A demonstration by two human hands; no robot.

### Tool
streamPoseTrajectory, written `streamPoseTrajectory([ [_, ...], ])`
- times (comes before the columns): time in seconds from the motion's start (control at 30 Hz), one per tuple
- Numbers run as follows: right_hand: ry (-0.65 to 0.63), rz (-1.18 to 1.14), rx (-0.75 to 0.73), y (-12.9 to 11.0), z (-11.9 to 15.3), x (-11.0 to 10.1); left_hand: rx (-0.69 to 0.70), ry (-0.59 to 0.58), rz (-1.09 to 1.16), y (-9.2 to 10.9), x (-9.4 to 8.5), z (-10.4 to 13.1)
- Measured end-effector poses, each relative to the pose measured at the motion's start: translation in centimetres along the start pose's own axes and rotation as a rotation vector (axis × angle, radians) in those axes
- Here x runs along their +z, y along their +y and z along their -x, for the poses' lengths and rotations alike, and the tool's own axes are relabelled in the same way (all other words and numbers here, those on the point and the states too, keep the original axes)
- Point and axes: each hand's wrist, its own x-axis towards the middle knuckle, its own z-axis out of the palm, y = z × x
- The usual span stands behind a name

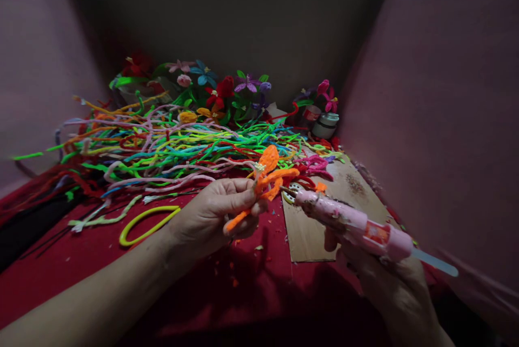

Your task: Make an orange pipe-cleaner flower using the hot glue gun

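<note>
Between the thumb and fingers of my left hand (219, 206) is an orange pipe-cleaner flower (269, 159), with several loop petals and a pale cluster of stamens at its centre. One orange strip sticks out below the fingers. My right hand (385, 277) is wrapped round a pink hot glue gun (344, 217), its dark nozzle pointing left, close to the flower's lower petals. I cannot tell whether the nozzle touches them. A translucent glue stick (436, 262) juts from the gun's rear. My right fingers are partly hidden under the gun.
A heap of coloured pipe cleaners (182, 147) spreads across the red cloth (170, 304). Finished flowers (219, 90) stand along the back, with a glass jar (325, 125) at right. A cardboard sheet (308, 244) lies under the gun. Yellow scissor handles (127, 231) show near my left wrist.
</note>
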Motion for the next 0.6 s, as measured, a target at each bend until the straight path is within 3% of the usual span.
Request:
streamPoseTrajectory([
  [0.33,0.14,0.029,-0.037,1.8,0.9,-0.5,-0.011,-0.012,-0.009,0.1,0.0,0.0],
  [0.6,0.065,-0.047,0.001,0.5,0.5,-0.1,-0.005,-0.005,-0.02,0.0,-0.1,0.0],
])
